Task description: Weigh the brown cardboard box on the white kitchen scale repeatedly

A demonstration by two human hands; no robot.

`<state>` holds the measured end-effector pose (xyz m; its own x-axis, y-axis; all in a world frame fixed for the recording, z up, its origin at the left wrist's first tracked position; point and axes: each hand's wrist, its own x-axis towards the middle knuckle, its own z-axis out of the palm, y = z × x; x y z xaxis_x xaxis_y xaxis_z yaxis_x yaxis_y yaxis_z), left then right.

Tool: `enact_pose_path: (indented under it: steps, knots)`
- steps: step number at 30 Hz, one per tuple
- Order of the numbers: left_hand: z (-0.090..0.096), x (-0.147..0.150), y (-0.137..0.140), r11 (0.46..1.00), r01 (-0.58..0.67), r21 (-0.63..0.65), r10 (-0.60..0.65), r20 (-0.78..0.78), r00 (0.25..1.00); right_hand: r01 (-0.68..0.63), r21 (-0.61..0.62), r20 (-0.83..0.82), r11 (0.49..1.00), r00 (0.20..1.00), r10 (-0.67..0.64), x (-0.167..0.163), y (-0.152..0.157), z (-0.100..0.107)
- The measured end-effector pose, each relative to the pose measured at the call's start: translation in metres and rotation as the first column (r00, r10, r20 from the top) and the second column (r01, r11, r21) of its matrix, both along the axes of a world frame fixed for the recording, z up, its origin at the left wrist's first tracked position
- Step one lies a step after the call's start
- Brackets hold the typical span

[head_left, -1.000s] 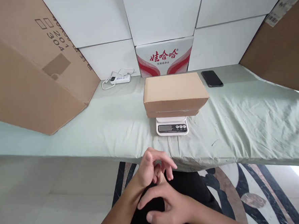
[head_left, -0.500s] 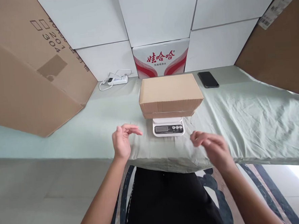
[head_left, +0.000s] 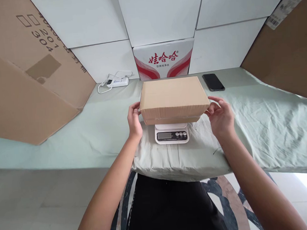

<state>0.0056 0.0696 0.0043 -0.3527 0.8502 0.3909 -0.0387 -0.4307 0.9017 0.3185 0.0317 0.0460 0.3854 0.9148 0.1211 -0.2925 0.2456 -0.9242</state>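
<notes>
A closed brown cardboard box (head_left: 173, 93) rests on top of a white kitchen scale (head_left: 172, 137), hiding most of the weighing plate. The scale's display and several round buttons face me; I cannot read any digits. At the box's left end, my left hand (head_left: 135, 121) has its fingers curled against the side, their tips partly hidden behind it. My right hand (head_left: 221, 117) holds the right end near the front corner, with bent fingers on the cardboard. The box sits level between both hands.
Behind the box stands a white carton with red print (head_left: 163, 60) against stacked white boxes (head_left: 160, 15). A black phone (head_left: 213, 82) lies at back right, a white power strip with cable (head_left: 117, 82) at back left. Large brown cartons (head_left: 38, 101) flank the cloth-covered table (head_left: 113, 131).
Both hands have moved forward from beside the scale's front to the two ends of the box, and now hold it. The box still sits on the scale.
</notes>
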Motion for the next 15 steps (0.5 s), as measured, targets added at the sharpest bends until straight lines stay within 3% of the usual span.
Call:
enact_pose_path:
  steps: [4,9,15]
  knots:
    - [-0.008,-0.004,-0.012,0.998,0.061,-0.003,-0.061,-0.057,0.996,0.011,-0.02,-0.027,1.0,1.0,-0.011,0.0,-0.007,-0.008]
    - [-0.008,-0.002,-0.013,0.997,0.083,0.002,-0.083,-0.111,0.99,-0.045,0.012,0.135,0.999,0.99,0.043,0.001,-0.006,-0.021]
    - [-0.014,0.0,-0.016,0.985,0.174,0.007,-0.171,-0.142,0.975,-0.261,0.142,0.379,0.955,0.905,0.191,-0.015,-0.011,-0.035]
